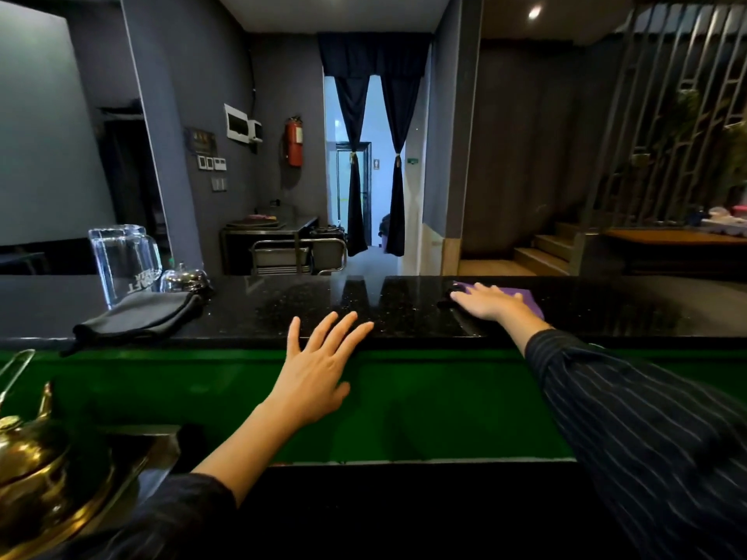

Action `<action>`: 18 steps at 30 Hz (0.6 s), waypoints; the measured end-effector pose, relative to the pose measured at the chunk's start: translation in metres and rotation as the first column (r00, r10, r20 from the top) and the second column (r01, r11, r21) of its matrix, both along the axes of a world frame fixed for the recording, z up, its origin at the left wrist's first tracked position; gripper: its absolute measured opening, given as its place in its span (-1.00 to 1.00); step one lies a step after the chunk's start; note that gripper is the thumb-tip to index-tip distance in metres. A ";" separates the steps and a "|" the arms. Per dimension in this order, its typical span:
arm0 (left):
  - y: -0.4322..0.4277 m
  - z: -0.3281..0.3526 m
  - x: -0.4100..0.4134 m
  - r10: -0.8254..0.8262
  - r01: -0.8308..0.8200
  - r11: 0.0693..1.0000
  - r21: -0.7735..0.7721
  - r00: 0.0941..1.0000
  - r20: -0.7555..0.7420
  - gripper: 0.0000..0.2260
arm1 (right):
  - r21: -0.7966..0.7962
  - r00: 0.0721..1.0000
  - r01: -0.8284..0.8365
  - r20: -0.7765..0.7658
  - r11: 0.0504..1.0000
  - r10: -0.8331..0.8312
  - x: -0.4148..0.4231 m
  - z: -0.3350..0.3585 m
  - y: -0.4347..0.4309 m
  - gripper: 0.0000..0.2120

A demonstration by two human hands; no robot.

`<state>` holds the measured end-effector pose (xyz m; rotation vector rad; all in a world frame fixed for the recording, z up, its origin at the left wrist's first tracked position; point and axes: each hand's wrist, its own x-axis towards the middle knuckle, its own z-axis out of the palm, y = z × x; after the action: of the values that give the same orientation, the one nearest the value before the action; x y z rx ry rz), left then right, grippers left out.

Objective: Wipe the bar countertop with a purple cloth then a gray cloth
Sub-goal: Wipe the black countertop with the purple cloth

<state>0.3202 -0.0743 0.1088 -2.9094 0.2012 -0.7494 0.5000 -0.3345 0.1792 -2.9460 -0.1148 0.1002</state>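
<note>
Both arms reach forward, hands flat and palm down.
The left hand spreads its fingers wide, fingertips forward; the right hand lies stretched out further ahead, its arm in a striped sleeve.

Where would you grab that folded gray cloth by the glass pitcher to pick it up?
Probably the near left corner of the gray cloth, which droops over the front edge of the countertop. Coming from the front with the free left hand avoids the glass pitcher and service bell close behind it.
</note>
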 end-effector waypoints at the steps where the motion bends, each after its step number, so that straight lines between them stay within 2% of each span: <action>1: -0.001 -0.001 0.002 -0.007 0.007 1.000 -0.014 1.000 0.006 -0.21 | 0.000 1.000 0.022 -0.011 1.000 -0.022 0.008 0.001 0.005 -0.26; 5: -0.002 -0.010 0.009 -0.034 0.035 0.999 -0.015 0.997 0.075 -0.22 | -0.014 0.997 0.073 -0.037 0.997 -0.073 0.024 0.006 0.038 -0.24; 7: 0.000 -0.011 0.011 -0.041 0.042 0.999 -0.019 0.995 0.087 -0.21 | -0.018 0.999 0.038 -0.029 0.999 -0.038 0.029 0.008 0.062 -0.24; 10: -0.002 -0.008 0.010 -0.026 0.027 0.999 -0.036 0.998 0.051 -0.20 | -0.048 0.994 -0.111 -0.028 0.993 0.110 0.034 0.010 0.114 -0.25; 14: -0.004 0.001 0.007 0.005 -0.007 1.000 -0.030 0.999 -0.038 -0.14 | -0.083 0.921 -0.388 -0.077 0.918 0.383 0.030 -0.005 0.198 -0.10; 18: -0.002 0.010 -0.001 -0.001 -0.002 1.000 -0.019 0.992 -0.125 -0.11 | -0.066 0.865 -0.501 -0.041 0.863 0.500 -0.023 0.002 0.206 -0.30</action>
<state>0.3187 -0.0758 0.1188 -2.9769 0.2068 -0.5718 0.4768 -0.1281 0.1816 -2.9054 -0.8932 0.2144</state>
